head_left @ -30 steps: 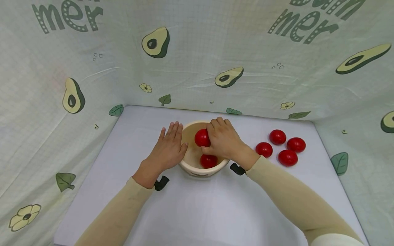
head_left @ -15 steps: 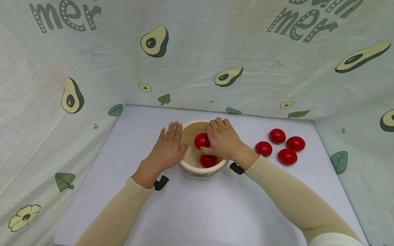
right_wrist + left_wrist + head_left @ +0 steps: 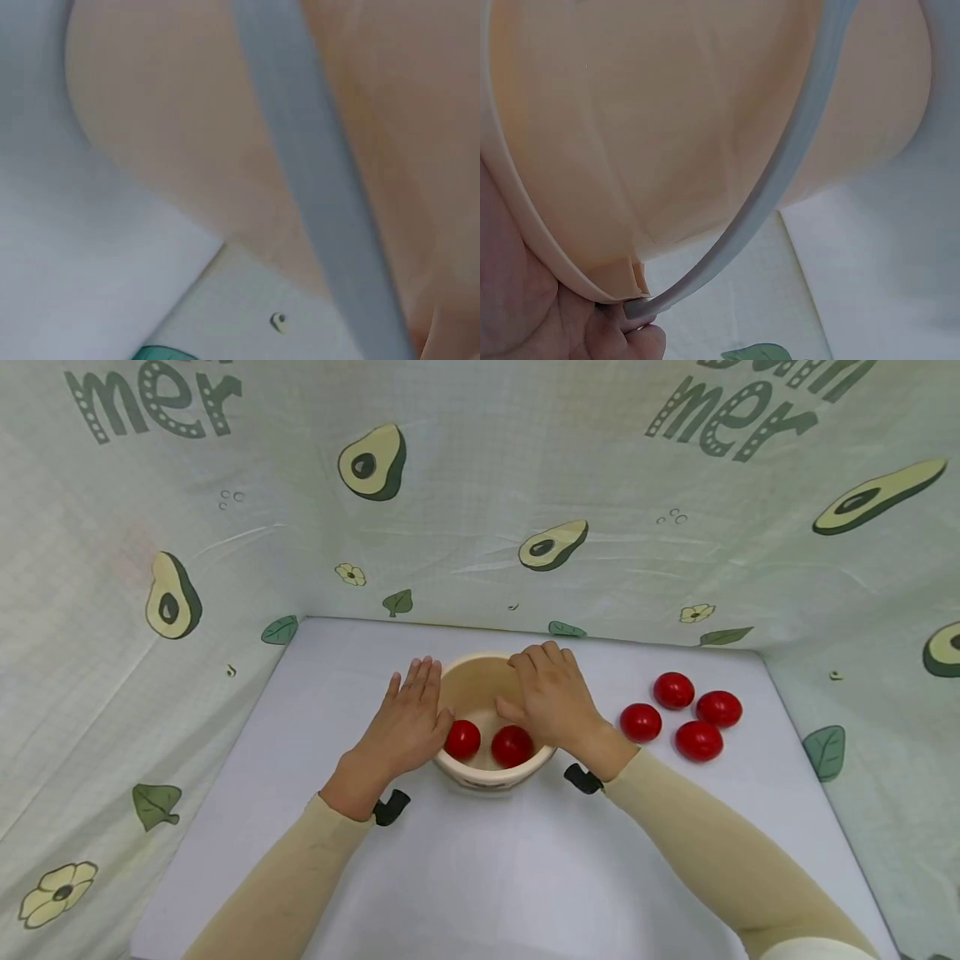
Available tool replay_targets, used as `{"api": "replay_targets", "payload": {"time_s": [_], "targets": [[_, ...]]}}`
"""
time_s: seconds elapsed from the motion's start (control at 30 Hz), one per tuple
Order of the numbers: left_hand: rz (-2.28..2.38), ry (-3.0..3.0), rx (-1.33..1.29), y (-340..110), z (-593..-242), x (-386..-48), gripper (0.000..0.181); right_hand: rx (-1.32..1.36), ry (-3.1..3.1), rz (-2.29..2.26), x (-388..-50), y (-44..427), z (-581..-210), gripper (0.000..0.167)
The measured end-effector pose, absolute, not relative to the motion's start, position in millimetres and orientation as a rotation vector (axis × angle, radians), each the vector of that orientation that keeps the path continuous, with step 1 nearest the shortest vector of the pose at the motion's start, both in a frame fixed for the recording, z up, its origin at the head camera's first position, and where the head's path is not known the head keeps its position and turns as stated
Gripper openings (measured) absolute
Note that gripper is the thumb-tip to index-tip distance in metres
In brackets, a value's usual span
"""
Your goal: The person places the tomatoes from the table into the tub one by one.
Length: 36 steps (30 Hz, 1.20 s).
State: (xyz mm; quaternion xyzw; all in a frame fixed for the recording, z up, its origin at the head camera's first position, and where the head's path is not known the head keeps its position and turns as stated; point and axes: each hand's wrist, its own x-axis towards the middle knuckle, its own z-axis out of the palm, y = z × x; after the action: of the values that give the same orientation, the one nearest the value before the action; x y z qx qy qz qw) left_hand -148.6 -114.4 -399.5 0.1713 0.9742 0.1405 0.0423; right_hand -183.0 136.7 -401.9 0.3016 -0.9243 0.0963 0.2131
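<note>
A cream bucket [image 3: 486, 777] stands on the table in the head view, with two smooth red balls inside: a left ball [image 3: 462, 740] and a right ball [image 3: 513, 746]. My left hand [image 3: 408, 718] rests against the bucket's left rim, fingers straight. Over the right rim is my right hand [image 3: 551, 702], thumb spread from the bent fingers and no ball between them. In the left wrist view, the left hand [image 3: 562, 322] touches the rim beside the grey handle [image 3: 772, 187]. The right wrist view shows the grey handle [image 3: 319, 187] across the bucket wall, with little of the hand.
Several more red balls [image 3: 699, 741] lie grouped on the white table [image 3: 480, 877], right of the bucket and near the right forearm. A pale cloth [image 3: 450, 527] printed with avocados and leaves encloses the back and sides.
My right hand has let go of a red ball, which has dropped and rolled to the bucket's near left. That hand has opened slightly and shifted right; the left hand stays put.
</note>
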Motion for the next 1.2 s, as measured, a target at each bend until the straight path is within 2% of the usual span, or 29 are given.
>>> {"api": "replay_targets", "payload": {"time_s": [0.17,0.33,0.7,0.97,1.2], "targets": [[0.432,2.981,0.52,-114,-399,-148,0.076,0.798,-2.415,0.34,-183,163,-403,0.054],[0.428,2.982,0.516,-114,-398,-148,0.075,0.752,-2.453,0.296,-183,210,-407,0.061],[0.434,2.983,0.532,-114,-400,-148,0.074,0.629,-2.773,-0.022,-169,313,-446,0.075],[0.434,2.988,0.539,-115,-400,-149,0.074,0.63,-2.877,-0.068,-160,348,-472,0.085],[0.441,2.987,0.535,-116,-401,-150,0.074,0.627,-2.939,-0.063,-164,352,-486,0.084]]}}
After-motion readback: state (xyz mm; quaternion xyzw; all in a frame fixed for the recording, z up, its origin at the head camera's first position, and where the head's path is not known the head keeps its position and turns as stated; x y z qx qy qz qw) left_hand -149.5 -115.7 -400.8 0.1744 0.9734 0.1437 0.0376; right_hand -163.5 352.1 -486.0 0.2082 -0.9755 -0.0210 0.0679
